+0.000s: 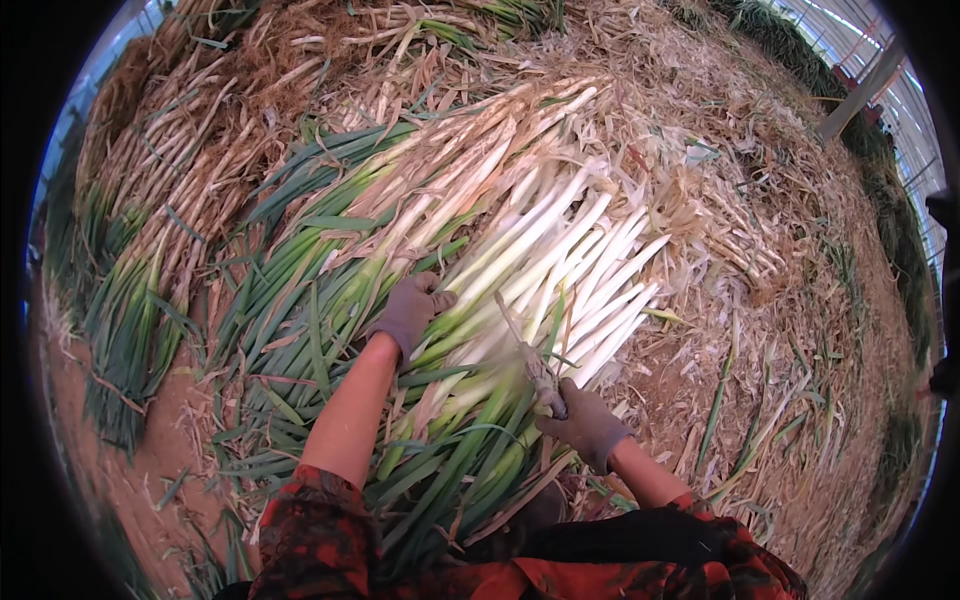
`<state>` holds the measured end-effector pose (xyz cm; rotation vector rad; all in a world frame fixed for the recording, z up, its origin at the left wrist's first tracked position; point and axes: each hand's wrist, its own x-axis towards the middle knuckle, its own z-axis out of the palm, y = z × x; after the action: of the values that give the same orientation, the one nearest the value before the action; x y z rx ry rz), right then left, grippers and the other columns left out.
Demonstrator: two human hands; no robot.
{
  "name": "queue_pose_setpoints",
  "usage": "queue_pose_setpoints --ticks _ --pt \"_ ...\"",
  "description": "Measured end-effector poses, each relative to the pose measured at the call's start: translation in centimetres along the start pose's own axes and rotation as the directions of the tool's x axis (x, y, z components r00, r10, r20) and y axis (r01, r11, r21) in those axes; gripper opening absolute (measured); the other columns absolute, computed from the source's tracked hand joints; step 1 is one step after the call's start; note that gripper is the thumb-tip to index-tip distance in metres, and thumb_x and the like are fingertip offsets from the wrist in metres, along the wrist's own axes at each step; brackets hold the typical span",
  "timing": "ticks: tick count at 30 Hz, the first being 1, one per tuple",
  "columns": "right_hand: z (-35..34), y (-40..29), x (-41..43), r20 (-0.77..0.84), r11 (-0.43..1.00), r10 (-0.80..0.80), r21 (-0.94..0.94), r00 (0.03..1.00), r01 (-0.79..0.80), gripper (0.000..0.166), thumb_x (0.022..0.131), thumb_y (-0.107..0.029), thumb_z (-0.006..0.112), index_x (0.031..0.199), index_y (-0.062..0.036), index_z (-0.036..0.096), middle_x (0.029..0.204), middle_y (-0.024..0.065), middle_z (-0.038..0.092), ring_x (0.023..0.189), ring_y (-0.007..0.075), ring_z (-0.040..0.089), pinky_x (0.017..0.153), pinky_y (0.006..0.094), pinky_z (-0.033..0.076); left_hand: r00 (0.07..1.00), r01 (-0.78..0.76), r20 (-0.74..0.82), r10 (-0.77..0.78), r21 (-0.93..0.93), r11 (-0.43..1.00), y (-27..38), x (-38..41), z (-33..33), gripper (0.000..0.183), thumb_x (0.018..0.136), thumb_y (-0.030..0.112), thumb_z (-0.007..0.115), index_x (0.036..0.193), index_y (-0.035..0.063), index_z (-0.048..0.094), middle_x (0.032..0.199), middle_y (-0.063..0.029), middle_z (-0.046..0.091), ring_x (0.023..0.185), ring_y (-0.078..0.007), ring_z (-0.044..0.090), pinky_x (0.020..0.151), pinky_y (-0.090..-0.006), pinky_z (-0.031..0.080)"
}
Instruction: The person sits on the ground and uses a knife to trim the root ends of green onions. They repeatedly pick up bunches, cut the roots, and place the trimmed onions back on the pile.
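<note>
My left hand (412, 311), in a grey glove, rests with curled fingers among the green leaves of long green onions. Its palm is hidden, so whether it grips a stalk cannot be told. In my gloved right hand (586, 426) is a tool with a thin metal tube (510, 319), probably an air blow gun. The tube points up and left over the stalks. Clean white green onions (592, 277) lie side by side beyond the tool, roots away from me. Left of them are unpeeled green onions (450, 180) with brown, dry skins. A blurred patch surrounds the tube.
More unpeeled green onions (187, 180) with earthy roots are heaped at the left. Dry peeled skins (750, 150) cover the ground on the right. A slanted post (862, 90) stands at the upper right. Bare brown soil (161, 420) shows at the lower left.
</note>
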<state>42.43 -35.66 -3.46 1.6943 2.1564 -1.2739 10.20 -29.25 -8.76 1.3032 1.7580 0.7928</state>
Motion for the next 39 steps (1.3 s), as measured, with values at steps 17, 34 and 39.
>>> queue_pose_setpoints --ticks 17,34,39 --pt "-10.4 7.5 14.0 -0.328 0.897 0.293 0.420 0.898 -0.139 0.050 0.077 -0.036 0.077 0.108 -0.0023 0.057 0.095 0.0192 0.069 0.084 0.0335 0.067 0.076 0.0436 0.052 0.846 -0.448 0.486 0.217 0.431 0.783 6.7 -3.9 1.9 0.089 0.092 0.069 0.049 0.149 0.0010 0.039 0.111 -0.0265 0.067 0.097 -0.0410 0.067 0.088 -0.0440 0.052" --pt "-10.1 8.5 12.6 -0.352 0.954 0.247 0.251 0.903 -0.163 0.061 0.077 -0.039 0.075 0.118 0.0006 0.053 0.099 0.0247 0.069 0.094 0.0422 0.068 0.084 0.0472 0.053 0.946 -0.089 0.310 -0.093 0.525 0.847 0.9 11.9 4.1 0.039 0.086 0.034 0.065 0.105 0.0004 0.072 0.098 -0.0241 0.072 0.092 -0.0385 0.069 0.084 -0.0432 0.051" --pt "-9.0 4.7 9.1 -0.210 0.959 0.229 0.215 0.951 -0.184 0.063 0.078 -0.039 0.075 0.120 0.0023 0.052 0.104 0.0256 0.069 0.093 0.0423 0.068 0.086 0.0462 0.053 0.990 -0.115 0.126 0.064 0.458 0.881 5.2 4.8 1.1 0.048 0.078 0.036 0.075 0.114 0.0045 0.071 0.106 -0.0248 0.070 0.100 -0.0394 0.067 0.090 -0.0433 0.051"
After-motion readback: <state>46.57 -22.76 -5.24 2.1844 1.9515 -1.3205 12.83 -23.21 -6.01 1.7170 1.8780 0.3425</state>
